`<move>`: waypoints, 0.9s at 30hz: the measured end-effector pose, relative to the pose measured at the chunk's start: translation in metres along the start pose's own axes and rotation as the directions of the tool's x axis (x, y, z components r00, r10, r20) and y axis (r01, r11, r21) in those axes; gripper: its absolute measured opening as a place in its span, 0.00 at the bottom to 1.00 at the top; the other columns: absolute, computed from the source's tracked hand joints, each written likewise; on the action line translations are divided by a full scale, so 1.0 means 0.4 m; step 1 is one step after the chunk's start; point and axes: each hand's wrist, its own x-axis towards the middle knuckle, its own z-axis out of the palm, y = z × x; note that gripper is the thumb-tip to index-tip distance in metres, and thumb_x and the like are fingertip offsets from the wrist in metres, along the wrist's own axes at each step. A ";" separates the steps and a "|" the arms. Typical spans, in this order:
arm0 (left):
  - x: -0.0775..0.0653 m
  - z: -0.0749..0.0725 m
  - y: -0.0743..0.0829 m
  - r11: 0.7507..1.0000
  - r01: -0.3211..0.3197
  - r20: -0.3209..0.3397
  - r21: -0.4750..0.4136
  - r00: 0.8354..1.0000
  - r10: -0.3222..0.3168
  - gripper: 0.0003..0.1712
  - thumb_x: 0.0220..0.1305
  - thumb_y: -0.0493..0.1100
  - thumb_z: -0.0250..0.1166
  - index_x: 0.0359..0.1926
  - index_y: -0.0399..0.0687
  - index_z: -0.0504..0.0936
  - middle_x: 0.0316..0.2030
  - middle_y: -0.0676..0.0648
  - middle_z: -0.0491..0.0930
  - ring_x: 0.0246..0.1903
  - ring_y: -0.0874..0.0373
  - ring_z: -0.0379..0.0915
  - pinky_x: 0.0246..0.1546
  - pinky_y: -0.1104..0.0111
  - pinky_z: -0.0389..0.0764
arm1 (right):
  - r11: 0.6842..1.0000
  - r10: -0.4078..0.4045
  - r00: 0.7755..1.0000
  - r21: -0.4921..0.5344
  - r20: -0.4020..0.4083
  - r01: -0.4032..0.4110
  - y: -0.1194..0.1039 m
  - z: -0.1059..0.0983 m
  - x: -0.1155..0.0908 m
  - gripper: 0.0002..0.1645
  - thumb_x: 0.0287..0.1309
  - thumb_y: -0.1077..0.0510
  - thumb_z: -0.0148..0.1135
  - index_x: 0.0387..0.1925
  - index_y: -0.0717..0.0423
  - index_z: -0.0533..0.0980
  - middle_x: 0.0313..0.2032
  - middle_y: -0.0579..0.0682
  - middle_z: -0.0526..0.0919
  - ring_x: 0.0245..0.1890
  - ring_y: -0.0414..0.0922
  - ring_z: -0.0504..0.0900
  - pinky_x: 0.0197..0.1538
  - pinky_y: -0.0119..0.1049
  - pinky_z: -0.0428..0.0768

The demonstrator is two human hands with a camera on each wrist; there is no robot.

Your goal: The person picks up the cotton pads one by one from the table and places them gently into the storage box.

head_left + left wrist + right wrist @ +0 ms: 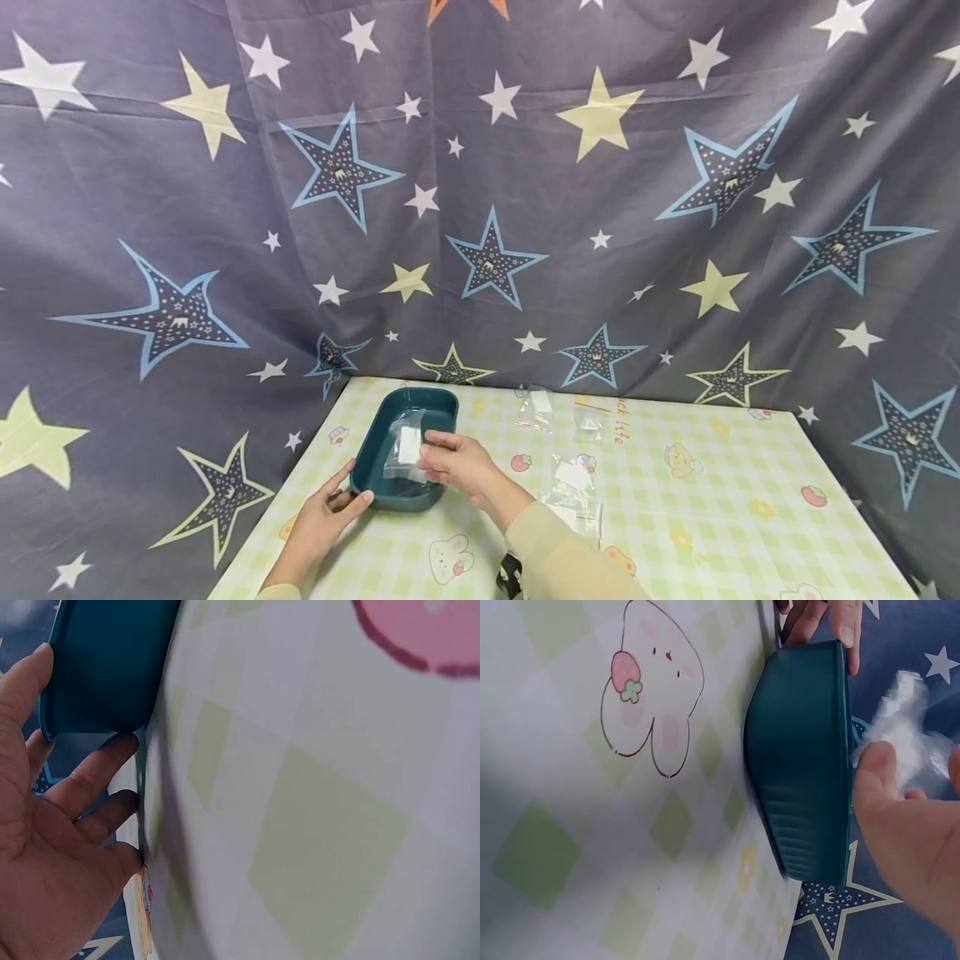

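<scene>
A deep teal plastic container [406, 505] with rounded corners stands on the table at the left. My left hand [322, 518] holds its near left corner; in the left wrist view the thumb [34, 675] is at the rim and fingertips reach low on the wall. Over the container's opening, my right hand [468, 467] pinches a clear zip bag [408, 446] with a white piece in it. The right wrist view shows this bag blurred, above the rim and partly behind the thumb [877, 765].
More small clear bags lie on the table right of the container: one at the back [537, 404], another beside it [588, 421], and some bags [573, 479] nearer, partly behind my right sleeve. A checked cloth [720, 500] covers the table. A star-patterned curtain [525, 183] hangs behind.
</scene>
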 end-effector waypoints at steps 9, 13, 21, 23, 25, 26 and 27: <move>0.003 0.002 0.000 1.000 0.007 -0.006 -0.001 1.000 -0.007 0.52 0.68 0.67 0.71 0.86 0.64 0.59 0.69 0.29 0.77 0.75 0.32 0.68 0.64 0.47 0.83 | 1.000 0.005 1.000 0.006 0.018 -0.006 -0.004 0.001 -0.009 0.32 0.73 0.63 0.66 0.74 0.68 0.71 0.70 0.69 0.77 0.67 0.63 0.82 0.71 0.56 0.79; 0.003 0.002 -0.001 1.000 0.011 -0.006 0.007 1.000 -0.011 0.52 0.68 0.68 0.71 0.86 0.64 0.58 0.70 0.29 0.76 0.74 0.33 0.69 0.63 0.47 0.84 | 1.000 -0.002 1.000 0.001 0.016 0.002 -0.004 0.000 -0.012 0.31 0.73 0.64 0.66 0.73 0.68 0.72 0.68 0.68 0.80 0.66 0.62 0.83 0.71 0.55 0.80; 0.001 0.003 0.003 1.000 0.015 -0.002 0.009 1.000 -0.015 0.52 0.69 0.67 0.71 0.86 0.63 0.58 0.70 0.28 0.76 0.74 0.32 0.68 0.63 0.48 0.84 | 1.000 -0.004 1.000 0.003 0.021 0.004 -0.002 -0.008 -0.013 0.31 0.73 0.63 0.66 0.73 0.68 0.72 0.65 0.65 0.83 0.59 0.53 0.88 0.70 0.54 0.81; 0.001 0.003 0.003 1.000 0.012 -0.001 0.009 1.000 -0.012 0.52 0.69 0.67 0.71 0.86 0.63 0.58 0.70 0.28 0.75 0.74 0.32 0.69 0.63 0.48 0.84 | 1.000 0.002 1.000 -0.005 0.017 -0.002 -0.002 -0.015 -0.015 0.31 0.73 0.62 0.67 0.73 0.67 0.73 0.65 0.64 0.83 0.56 0.50 0.89 0.69 0.53 0.82; 0.001 0.003 0.002 1.000 0.010 0.000 0.007 1.000 -0.010 0.52 0.69 0.67 0.71 0.86 0.63 0.58 0.70 0.27 0.75 0.74 0.32 0.70 0.63 0.48 0.84 | 1.000 0.006 1.000 -0.021 0.008 -0.006 -0.003 -0.025 -0.019 0.31 0.72 0.61 0.68 0.72 0.65 0.74 0.64 0.64 0.84 0.54 0.49 0.89 0.67 0.53 0.83; 0.002 0.003 0.001 1.000 0.009 0.000 0.004 1.000 -0.009 0.52 0.69 0.67 0.71 0.86 0.63 0.58 0.70 0.28 0.75 0.74 0.33 0.70 0.63 0.48 0.85 | 1.000 0.006 1.000 -0.029 0.002 -0.006 -0.003 -0.031 -0.020 0.31 0.72 0.60 0.68 0.72 0.65 0.75 0.64 0.63 0.84 0.53 0.48 0.89 0.66 0.52 0.85; 0.002 0.003 0.001 1.000 0.008 -0.002 0.003 1.000 -0.008 0.52 0.69 0.67 0.71 0.86 0.63 0.58 0.70 0.28 0.75 0.74 0.33 0.70 0.63 0.48 0.85 | 0.999 0.003 1.000 -0.043 -0.004 -0.003 -0.004 -0.038 -0.022 0.30 0.72 0.60 0.68 0.72 0.64 0.75 0.64 0.64 0.84 0.53 0.48 0.90 0.64 0.51 0.86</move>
